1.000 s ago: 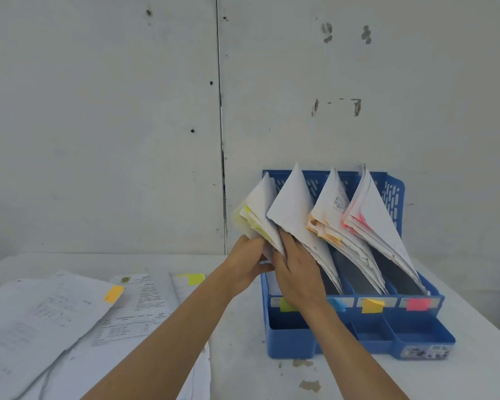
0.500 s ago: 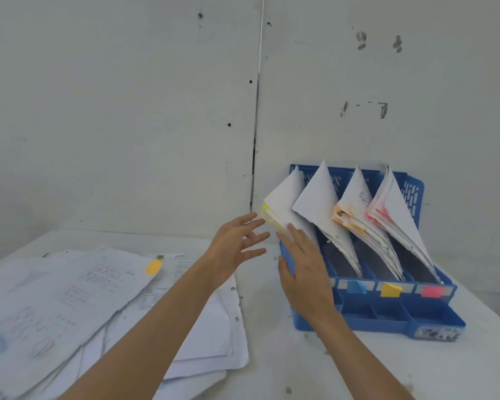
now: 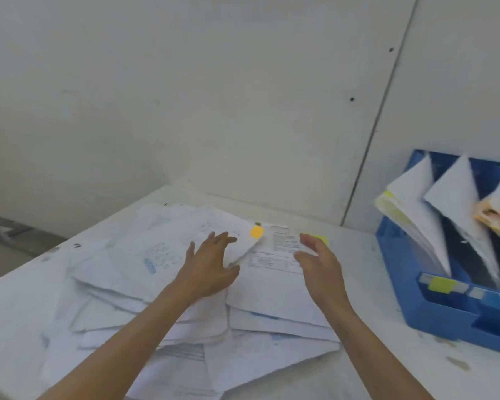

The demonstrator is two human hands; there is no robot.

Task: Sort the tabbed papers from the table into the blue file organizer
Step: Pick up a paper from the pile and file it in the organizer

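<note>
The left hand [image 3: 211, 264] lies open on the orange-tabbed sheet [image 3: 167, 243] atop papers [image 3: 271, 356] heaped on the table [image 3: 14, 301], the right hand [image 3: 322, 269] open, empty, partly hiding a yellow tab [image 3: 323, 239], the organizer [image 3: 445, 316] nearby at right.

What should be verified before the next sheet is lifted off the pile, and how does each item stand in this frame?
1. Hands free: ok. The left hand lies open on the top sheet; the right hand holds nothing.
2. Tab colour readable: ok. An orange tab sits at that sheet's corner.
3. Single sheet separated: cannot tell. The corner curls up, but the pile below is layered.
4. Matching slot in view: not ok. The orange-tabbed stack in the blue organizer is cut off by the frame edge.
5. Organizer placed: ok. It stands right of the pile.
</note>
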